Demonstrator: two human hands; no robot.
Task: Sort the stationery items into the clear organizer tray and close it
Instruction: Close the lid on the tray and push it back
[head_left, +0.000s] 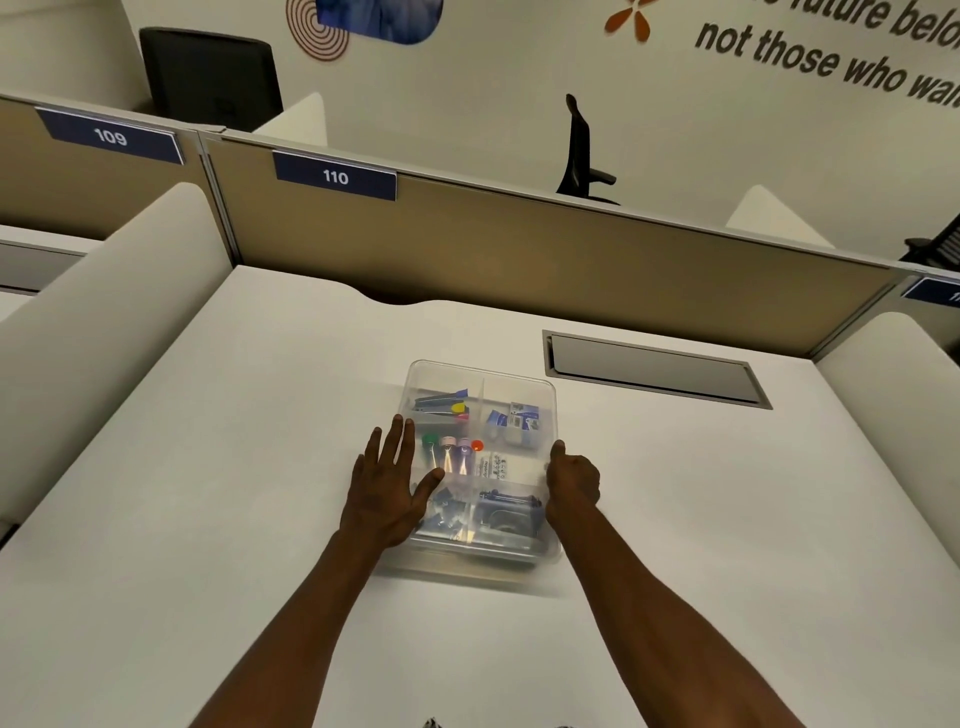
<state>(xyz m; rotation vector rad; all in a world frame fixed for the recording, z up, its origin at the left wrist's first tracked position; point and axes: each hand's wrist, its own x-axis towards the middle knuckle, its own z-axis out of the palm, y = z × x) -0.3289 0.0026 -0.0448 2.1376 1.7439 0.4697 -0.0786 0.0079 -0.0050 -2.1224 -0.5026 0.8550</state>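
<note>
Organizer tray between hands, left hand flat on it, right hand beside

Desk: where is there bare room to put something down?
Bare desk lies left of the left hand, right of the right hand, and between tray and partition. The hatch takes the far right.

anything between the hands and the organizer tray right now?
Nothing visible. The left hand lies flat with straight fingers on the left side of the clear organizer tray, and the right hand is against its right edge. The stationery is already inside.
</note>
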